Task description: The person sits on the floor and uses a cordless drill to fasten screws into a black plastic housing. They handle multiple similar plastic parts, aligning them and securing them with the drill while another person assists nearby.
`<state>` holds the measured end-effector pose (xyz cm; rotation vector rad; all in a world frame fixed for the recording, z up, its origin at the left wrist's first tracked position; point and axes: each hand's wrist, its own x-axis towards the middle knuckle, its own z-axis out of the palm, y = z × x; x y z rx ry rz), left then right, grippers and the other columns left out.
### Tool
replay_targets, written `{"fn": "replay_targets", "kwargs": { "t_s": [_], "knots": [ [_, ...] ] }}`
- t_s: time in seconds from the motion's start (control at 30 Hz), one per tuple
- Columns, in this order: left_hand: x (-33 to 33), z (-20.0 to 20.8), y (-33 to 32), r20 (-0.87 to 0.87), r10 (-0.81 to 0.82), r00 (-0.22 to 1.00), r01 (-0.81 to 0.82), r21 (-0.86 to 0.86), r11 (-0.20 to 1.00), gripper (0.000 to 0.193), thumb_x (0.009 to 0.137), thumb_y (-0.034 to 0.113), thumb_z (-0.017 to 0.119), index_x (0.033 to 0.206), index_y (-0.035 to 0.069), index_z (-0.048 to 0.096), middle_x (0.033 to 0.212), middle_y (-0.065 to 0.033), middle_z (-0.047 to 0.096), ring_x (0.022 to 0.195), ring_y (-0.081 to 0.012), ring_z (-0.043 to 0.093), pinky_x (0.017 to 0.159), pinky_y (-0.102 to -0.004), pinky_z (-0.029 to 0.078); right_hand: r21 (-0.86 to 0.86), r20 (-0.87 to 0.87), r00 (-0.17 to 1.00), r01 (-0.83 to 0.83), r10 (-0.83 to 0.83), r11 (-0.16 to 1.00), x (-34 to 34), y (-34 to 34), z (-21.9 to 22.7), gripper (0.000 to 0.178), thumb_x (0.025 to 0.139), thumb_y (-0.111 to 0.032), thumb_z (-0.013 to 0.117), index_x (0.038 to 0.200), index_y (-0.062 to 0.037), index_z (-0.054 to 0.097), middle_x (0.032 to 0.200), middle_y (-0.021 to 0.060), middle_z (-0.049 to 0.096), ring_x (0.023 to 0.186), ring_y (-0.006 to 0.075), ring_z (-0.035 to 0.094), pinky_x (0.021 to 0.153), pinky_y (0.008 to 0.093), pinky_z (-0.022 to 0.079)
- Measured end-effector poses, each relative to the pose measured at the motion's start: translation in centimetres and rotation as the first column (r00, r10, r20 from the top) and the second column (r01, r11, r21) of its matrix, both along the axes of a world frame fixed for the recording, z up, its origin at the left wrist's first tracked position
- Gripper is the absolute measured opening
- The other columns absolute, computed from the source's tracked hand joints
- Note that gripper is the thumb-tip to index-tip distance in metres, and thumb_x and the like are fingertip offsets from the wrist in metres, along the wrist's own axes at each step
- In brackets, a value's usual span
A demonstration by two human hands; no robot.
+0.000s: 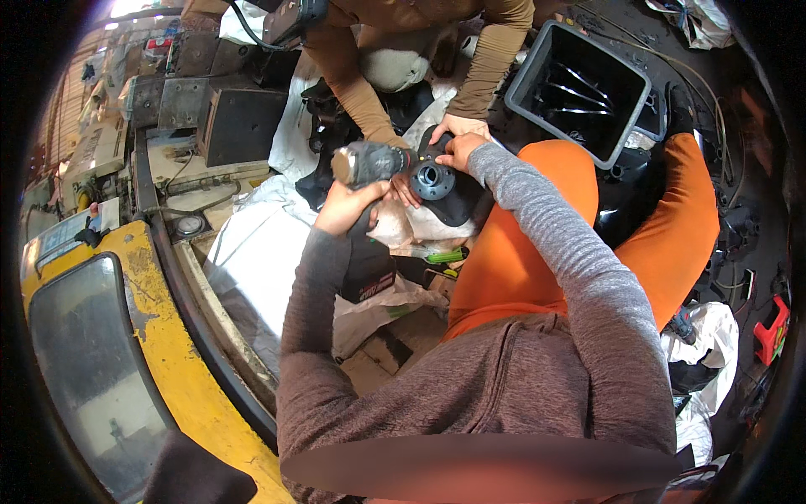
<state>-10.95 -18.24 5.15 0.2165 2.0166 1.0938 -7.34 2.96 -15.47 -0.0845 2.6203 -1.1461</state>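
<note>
My left hand (pixel 342 207) is wrapped around the grip of a cordless drill (pixel 368 163), its nose pointing right. The tool is slightly blurred. Beside the nose lies a black part (pixel 457 210) with a round grey flanged hub (pixel 432 179), open in its centre and ringed with small holes. My right hand (pixel 458 154) grips the black part just above the hub, its fingertips closed on it. A co-worker in brown sleeves sits opposite. One of their hands (pixel 457 127) rests on the part's top edge; their other hand (pixel 404 190) is below the drill, at the hub's left side.
A black bin (pixel 514 92) with long shiny dark pieces stands at the upper right. White sacking (pixel 256 252) spreads to the left, beside a yellow machine panel (pixel 155 323). A bright green tool (pixel 447 256) lies under the part. A red object (pixel 768 332) is far right.
</note>
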Motion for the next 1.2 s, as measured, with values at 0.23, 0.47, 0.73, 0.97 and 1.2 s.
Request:
{"fn": "replay_targets", "kwargs": {
  "t_s": [0.23,0.47,0.73,0.97,1.2],
  "knots": [
    [6.2,3.4,-1.7,-0.13,0.197,0.972,-0.203,-0.029,0.979,0.024,0.085,0.003,0.07,0.108,0.002,0.06,0.082,-0.0028,0.062,0.056,-0.0087,0.056,0.046,-0.0237,0.044,-0.054,0.013,0.998,-0.053,0.054,0.997,-0.7,1.1,-1.2,0.05,0.089,-0.057,0.058,0.096,-0.0106,0.075,0.085,0.0163,0.071,0.087,0.0341,0.069,0.082,0.044,0.052],
    [15.0,0.6,-1.2,-0.506,-0.157,0.848,0.207,0.043,0.977,0.073,0.076,0.012,0.077,0.141,0.004,0.046,0.124,-0.0132,0.063,0.113,-0.0244,0.062,0.099,-0.0353,0.047,-0.562,0.115,0.826,0.513,-0.552,0.649,6.1,6.7,1.0,0.034,0.095,-0.034,0.062,0.107,-0.0037,0.073,0.091,0.0109,0.073,0.087,0.0166,0.067,0.08,0.031,0.051],
    [14.5,-0.2,0.7,-0.284,-0.281,0.917,0.376,0.379,0.846,0.074,0.076,0.016,0.08,0.141,0.007,0.047,0.129,-0.0111,0.063,0.114,-0.0223,0.063,0.101,-0.0345,0.048,-0.299,-0.251,0.959,0.053,-0.132,0.953,21.7,10.6,22.2,0.053,0.071,-0.028,0.086,0.117,-0.0055,0.07,0.069,0.0051,0.06,0.061,0.0146,0.058,0.058,0.0285,0.045],
    [14.3,-0.3,2.8,-0.342,-0.365,0.866,0.484,0.387,0.785,0.073,0.071,0.018,0.085,0.133,0.007,0.046,0.118,-0.0112,0.065,0.106,-0.0225,0.068,0.093,-0.0333,0.052,-0.086,-0.434,0.898,-0.124,0.075,0.989,22.8,8.7,25.2,0.054,0.068,-0.03,0.083,0.115,-0.0077,0.067,0.074,0.0068,0.063,0.068,0.026,0.065,0.061,0.0363,0.052],
    [14.8,0.7,4.0,-0.446,-0.488,0.75,0.638,0.296,0.711,0.069,0.069,0.019,0.086,0.125,0.005,0.048,0.11,-0.012,0.067,0.102,-0.0255,0.07,0.087,-0.0343,0.054,-0.062,-0.265,0.955,-0.153,0.132,0.986,23.4,8.8,24.6,0.052,0.066,-0.034,0.083,0.11,-0.0093,0.069,0.082,0.0074,0.068,0.077,0.0284,0.068,0.065,0.0392,0.053]
  ]
}}
